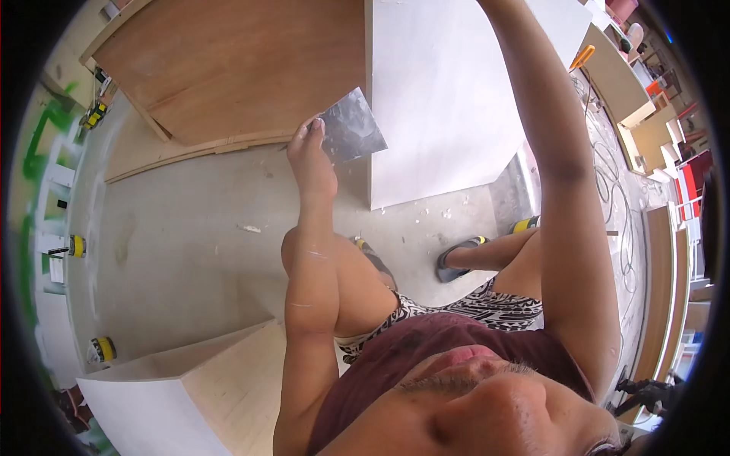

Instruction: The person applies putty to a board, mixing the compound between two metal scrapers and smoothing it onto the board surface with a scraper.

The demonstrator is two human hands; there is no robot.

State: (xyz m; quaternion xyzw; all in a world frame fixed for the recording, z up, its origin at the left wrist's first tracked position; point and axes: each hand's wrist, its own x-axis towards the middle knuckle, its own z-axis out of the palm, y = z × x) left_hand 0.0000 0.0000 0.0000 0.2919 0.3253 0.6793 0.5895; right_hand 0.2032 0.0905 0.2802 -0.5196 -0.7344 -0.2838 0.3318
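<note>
My left hand [310,140] is closed round the edge of a flat, square grey putty spreader [354,128], thumb on its face. Whitish smears mark the spreader. It is held out in front of the near edge of a white panel [441,99], which stands upright on the floor; I cannot tell whether they touch. My right arm [559,121] reaches up across the panel's right side and leaves the picture at the top, so the right hand is out of sight.
Left of the white panel stands a large brown plywood panel [243,68] with a wooden frame. A white-sided box [152,410] is at lower left. Whitish scraps [249,228] dot the floor, cables [608,182] lie at right, and an orange-handled tool [582,58] is at upper right.
</note>
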